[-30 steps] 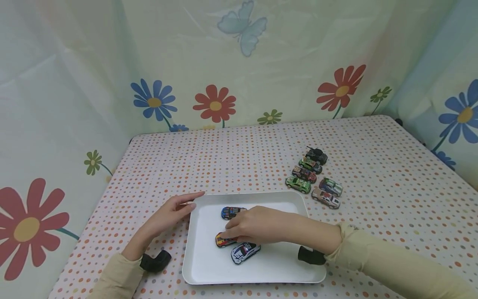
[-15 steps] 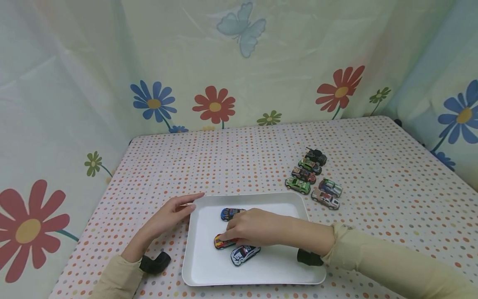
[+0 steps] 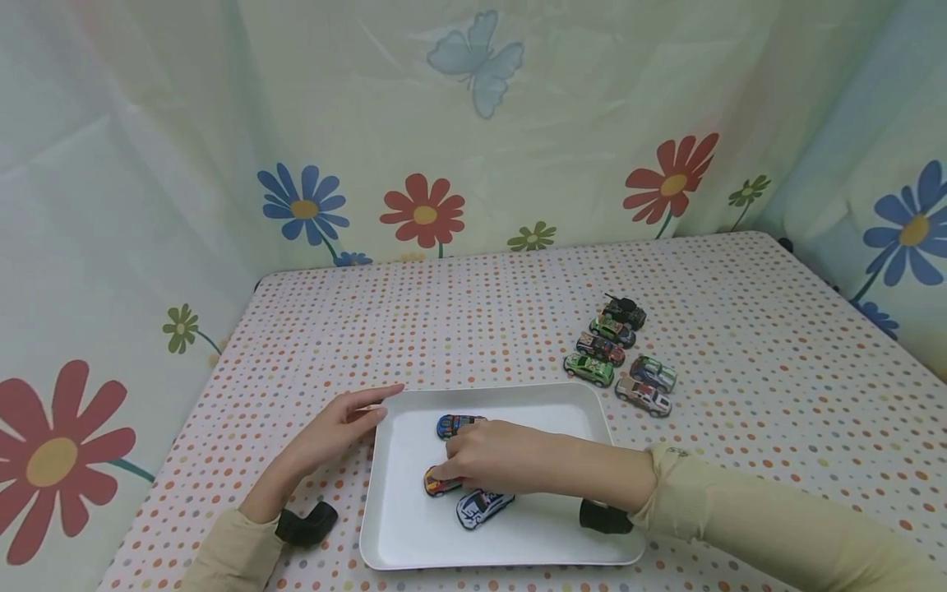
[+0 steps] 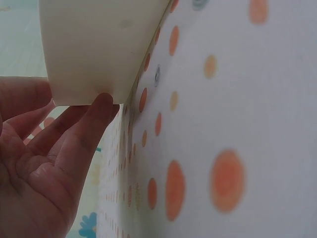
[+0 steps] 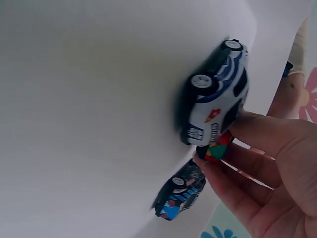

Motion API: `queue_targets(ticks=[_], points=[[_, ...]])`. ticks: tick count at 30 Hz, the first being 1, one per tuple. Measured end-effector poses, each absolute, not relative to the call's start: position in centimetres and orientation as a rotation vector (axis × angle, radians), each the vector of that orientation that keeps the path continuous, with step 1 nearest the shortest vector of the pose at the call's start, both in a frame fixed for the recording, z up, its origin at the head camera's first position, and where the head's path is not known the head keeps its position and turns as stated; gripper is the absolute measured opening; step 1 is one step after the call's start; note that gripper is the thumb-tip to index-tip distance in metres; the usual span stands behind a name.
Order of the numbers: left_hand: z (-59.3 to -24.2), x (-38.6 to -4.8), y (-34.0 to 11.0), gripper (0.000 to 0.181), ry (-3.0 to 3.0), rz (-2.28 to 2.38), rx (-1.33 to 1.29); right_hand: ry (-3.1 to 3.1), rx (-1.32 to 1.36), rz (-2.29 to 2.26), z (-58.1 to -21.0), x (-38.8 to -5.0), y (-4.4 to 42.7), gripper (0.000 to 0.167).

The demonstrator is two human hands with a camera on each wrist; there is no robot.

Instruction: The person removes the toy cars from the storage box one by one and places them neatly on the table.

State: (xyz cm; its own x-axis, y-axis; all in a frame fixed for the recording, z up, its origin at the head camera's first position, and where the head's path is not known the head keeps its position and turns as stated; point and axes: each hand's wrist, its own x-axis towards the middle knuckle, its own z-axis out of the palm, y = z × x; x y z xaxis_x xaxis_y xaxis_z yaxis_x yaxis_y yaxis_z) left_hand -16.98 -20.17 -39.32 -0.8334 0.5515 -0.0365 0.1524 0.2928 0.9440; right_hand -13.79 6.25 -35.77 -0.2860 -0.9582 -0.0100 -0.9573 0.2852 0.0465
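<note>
In the head view a white tray holds three toy cars. My right hand reaches in from the right and pinches the red and yellow car, which the right wrist view shows as a red and green end between thumb and fingers. Just in front of it lies the white and blue car; the blue car lies behind, partly hidden by the hand. My left hand touches the tray's far left corner, its fingers extended along the wall in the left wrist view.
Several toy cars, among them a green one and a white one, stand on the dotted tablecloth beyond the tray's right corner, with a black tank-like toy farthest back. A flowered curtain hangs behind.
The view has tilted slightly upward. My right forearm has shifted a little to the left, while the hand stays at the red and yellow car. My left hand has kept its place on the tray.
</note>
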Motion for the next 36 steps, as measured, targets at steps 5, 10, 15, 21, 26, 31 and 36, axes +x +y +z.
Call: queue_targets(ticks=[5, 10, 15, 21, 26, 31, 36], points=[[-39.4, -16.9, -20.2, 0.042, 2.212, 1.553, 0.639, -2.517, 1.851, -0.072, -35.6, -13.8, 6.1, 0.029], [-39.3, -16.8, -20.2, 0.043, 2.214, 1.554, 0.641, -2.553, 1.856, 0.111, -35.8, -14.0, 6.3, 0.030], [-39.3, -16.8, -20.3, 0.043, 2.216, 1.559, 0.641, -2.686, 1.797, 0.385, -35.7, -14.1, 6.9, 0.032], [-39.3, -16.7, -20.3, 0.043, 2.226, 1.557, 0.643, -2.726, 1.685, 0.543, -34.6, -14.6, 8.4, 0.034], [-39.4, -16.8, -20.4, 0.042, 2.238, 1.551, 0.650, -2.755, 1.560, 0.599, -33.7, -15.1, 9.9, 0.036], [-39.4, -16.9, -20.4, 0.042, 2.221, 1.555, 0.669, -2.707, 1.451, 0.627, -32.5, -15.7, 12.0, 0.039], [-39.4, -17.0, -20.3, 0.042, 2.209, 1.561, 0.677, -2.687, 1.264, 0.629, -31.5, -16.4, 15.4, 0.043]])
